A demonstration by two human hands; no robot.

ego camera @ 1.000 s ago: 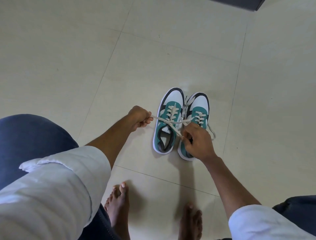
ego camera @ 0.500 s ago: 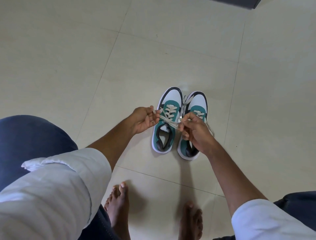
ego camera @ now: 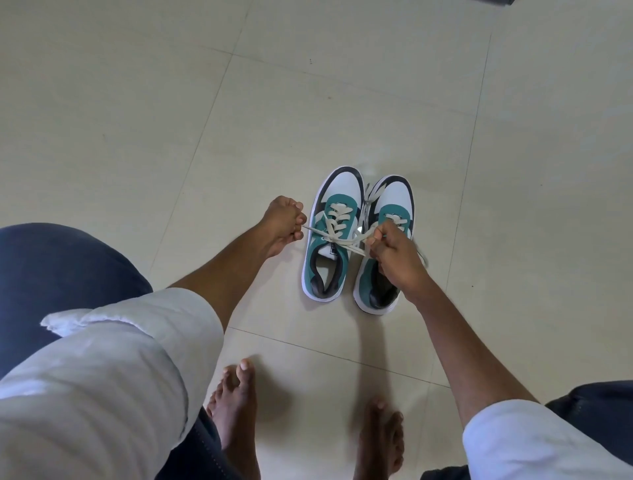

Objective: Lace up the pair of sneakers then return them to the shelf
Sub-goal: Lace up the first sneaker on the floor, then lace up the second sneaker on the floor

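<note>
Two teal, white and black sneakers stand side by side on the floor, toes pointing away. The left sneaker (ego camera: 334,236) has a cream lace (ego camera: 337,219) criss-crossed up its front. My left hand (ego camera: 282,222) pinches one end of that lace out to the left. Over the right sneaker (ego camera: 383,267), my right hand (ego camera: 394,253) grips the other end, covering most of that shoe's lacing. The lace runs taut between both hands across the left sneaker's tongue. A loose lace end trails to the right of the right sneaker.
Pale floor tiles (ego camera: 308,102) spread all around the shoes. My bare feet (ego camera: 236,404) stand just below them, with knees in dark trousers at both lower corners. A dark object's edge (ego camera: 496,1) shows at the top right. No shelf is in view.
One second ago the lace was stretched wide; then my hands came together over the left sneaker. Now they have pulled apart again, drawing the lace tight sideways.
</note>
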